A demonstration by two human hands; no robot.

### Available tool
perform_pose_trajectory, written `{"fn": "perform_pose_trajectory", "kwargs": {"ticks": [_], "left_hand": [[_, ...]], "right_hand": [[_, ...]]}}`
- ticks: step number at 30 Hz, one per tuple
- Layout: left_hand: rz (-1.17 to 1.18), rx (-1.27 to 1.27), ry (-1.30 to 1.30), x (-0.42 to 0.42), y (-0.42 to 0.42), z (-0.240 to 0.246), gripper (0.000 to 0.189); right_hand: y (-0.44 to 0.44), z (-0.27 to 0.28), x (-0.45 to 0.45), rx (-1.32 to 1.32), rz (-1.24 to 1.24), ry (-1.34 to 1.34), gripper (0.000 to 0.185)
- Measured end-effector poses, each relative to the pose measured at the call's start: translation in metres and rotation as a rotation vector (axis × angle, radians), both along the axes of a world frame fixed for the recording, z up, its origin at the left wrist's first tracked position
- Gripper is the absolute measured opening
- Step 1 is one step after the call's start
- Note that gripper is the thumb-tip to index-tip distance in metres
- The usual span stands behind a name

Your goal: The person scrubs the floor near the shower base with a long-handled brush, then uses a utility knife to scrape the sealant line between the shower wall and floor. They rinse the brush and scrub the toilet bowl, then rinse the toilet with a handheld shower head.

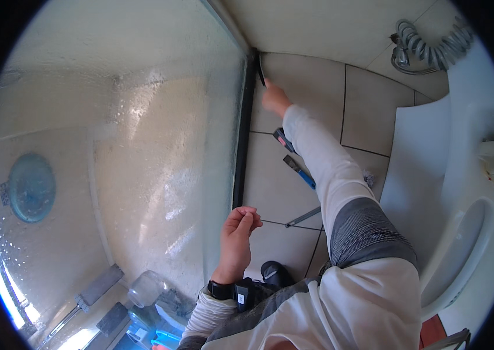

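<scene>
My right hand is stretched far forward and grips a thin dark hand tool. The tool's far end reaches the corner where the black bottom strip of a glass shower panel meets the wall. My left hand is raised beside the near end of that strip, thumb pressed to curled fingers, with nothing visible in it. A blue-handled scraper lies on the tiles below my right forearm. Just beyond it is a dark object with a pink patch, partly covered by my sleeve.
A narrow grey metal tool lies on the tiled floor, partly under my arm. To the right stands a white ceramic fixture. A grey coiled hose hangs on the wall. My black shoe is below.
</scene>
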State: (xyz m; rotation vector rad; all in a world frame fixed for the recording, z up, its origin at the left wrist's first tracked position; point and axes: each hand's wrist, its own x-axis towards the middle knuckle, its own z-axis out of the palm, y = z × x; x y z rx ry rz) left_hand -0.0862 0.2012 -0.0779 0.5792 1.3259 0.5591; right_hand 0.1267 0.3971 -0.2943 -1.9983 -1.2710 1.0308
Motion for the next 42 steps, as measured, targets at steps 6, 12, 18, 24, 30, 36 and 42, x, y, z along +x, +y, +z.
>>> {"fn": "perform_pose_trajectory", "kwargs": {"ticks": [6,12,18,24,30,36,42], "left_hand": [[-0.033,0.026,0.004,-0.001,-0.001,0.002,0.010],[0.004,0.043,0.032,0.001,-0.001,0.001,0.010],[-0.059,0.066,-0.017,0.002,-0.007,0.004,0.010],[-0.082,0.061,-0.016,0.001,-0.008,0.012,0.010],[-0.088,0.076,-0.064,0.002,-0.008,0.011,0.010],[0.015,0.023,-0.007,-0.002,-0.002,0.011,0.010],[0.006,0.038,-0.017,-0.004,-0.003,0.009,0.010]], "right_hand": [[-0.005,0.002,-0.004,0.075,-0.117,-0.053,0.053],[-0.020,0.018,-0.007,-0.069,0.055,-0.033,0.056],[-0.084,-0.028,0.043,0.259,-0.516,-0.243,0.068],[-0.086,-0.109,0.121,0.293,-1.011,-0.295,0.064],[-0.016,-0.078,0.058,-0.072,-0.090,-0.596,0.059],[-0.022,-0.042,0.023,0.027,-0.418,-0.221,0.059],[-0.018,-0.050,0.043,0.000,-0.480,-0.164,0.060]]}}
